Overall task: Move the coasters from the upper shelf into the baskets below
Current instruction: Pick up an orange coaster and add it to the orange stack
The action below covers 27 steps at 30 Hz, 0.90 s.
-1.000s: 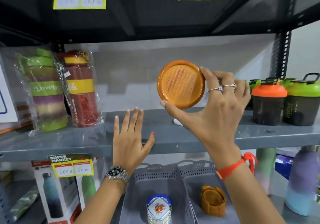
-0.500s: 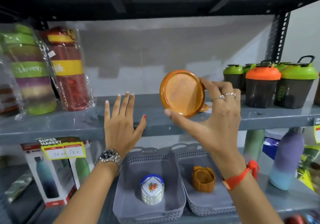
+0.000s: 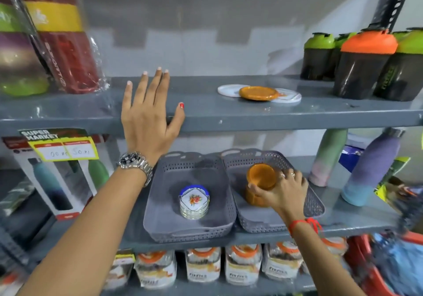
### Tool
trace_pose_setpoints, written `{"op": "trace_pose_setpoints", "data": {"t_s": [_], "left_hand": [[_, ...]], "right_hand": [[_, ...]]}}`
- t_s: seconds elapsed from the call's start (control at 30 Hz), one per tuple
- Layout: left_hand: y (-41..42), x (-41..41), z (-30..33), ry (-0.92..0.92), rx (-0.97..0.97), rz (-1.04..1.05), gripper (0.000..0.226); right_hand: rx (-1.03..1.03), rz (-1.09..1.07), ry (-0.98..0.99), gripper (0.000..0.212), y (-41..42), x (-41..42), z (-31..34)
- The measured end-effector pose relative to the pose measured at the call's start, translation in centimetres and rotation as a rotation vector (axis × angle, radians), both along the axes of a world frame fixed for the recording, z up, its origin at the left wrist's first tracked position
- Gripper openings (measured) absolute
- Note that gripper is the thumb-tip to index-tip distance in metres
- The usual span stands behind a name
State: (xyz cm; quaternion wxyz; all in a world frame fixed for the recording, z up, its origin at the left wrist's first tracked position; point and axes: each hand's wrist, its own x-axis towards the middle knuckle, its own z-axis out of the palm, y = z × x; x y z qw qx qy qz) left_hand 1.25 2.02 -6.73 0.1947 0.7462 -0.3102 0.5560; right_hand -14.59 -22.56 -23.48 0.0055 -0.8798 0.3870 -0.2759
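Two grey perforated plastic baskets sit side by side on the lower shelf [image 3: 343,224]. The left basket [image 3: 160,224] holds a stack of square glass coasters [image 3: 194,202] with a blue rim and a flower print on top. The right basket [image 3: 313,204] holds an orange holder [image 3: 254,198], round and translucent. The right hand [image 3: 282,192] grasps a round orange coaster [image 3: 261,176] by its edge, thumb in front and fingers behind, tilted just over the holder. The left hand [image 3: 148,115] lies flat and spread, grasping nothing, on the front edge of the upper shelf [image 3: 251,112]. Further right on that shelf an orange coaster [image 3: 258,93] lies across flat white discs [image 3: 229,90], near dark shaker bottles [image 3: 364,64] at the right end
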Motion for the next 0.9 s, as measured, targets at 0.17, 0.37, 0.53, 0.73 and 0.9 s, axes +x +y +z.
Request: {"op": "trace_pose_setpoints", "data": {"t_s": [0.17, 0.37, 0.53, 0.73, 0.9], "left_hand": [[-0.1, 0.2, -0.2, -0.014, -0.021, -0.008, 0.059], [-0.1, 0.3, -0.3, -0.019, -0.042, -0.016, 0.058], [-0.2, 0.4, -0.4, -0.028, -0.049, -0.009, 0.058], [-0.2, 0.5, -0.4, -0.024, -0.052, -0.009, 0.058], [-0.3, 0.4, -0.5, -0.011, -0.047, -0.001, 0.058]], "right_hand": [[0.159, -0.067, 0.264, 0.087, -3.0, 2.4, -1.7], [0.242, -0.098, 0.5, 0.088, -3.9, 4.5, -2.7], [0.329, -0.068, 0.558, 0.089, -3.6, 5.3, -3.2], [0.329, -0.037, 0.483, 0.081, -2.6, 4.6, -4.2], [0.134, -0.008, 0.158, 0.064, -0.3, 3.0, -2.7]]}}
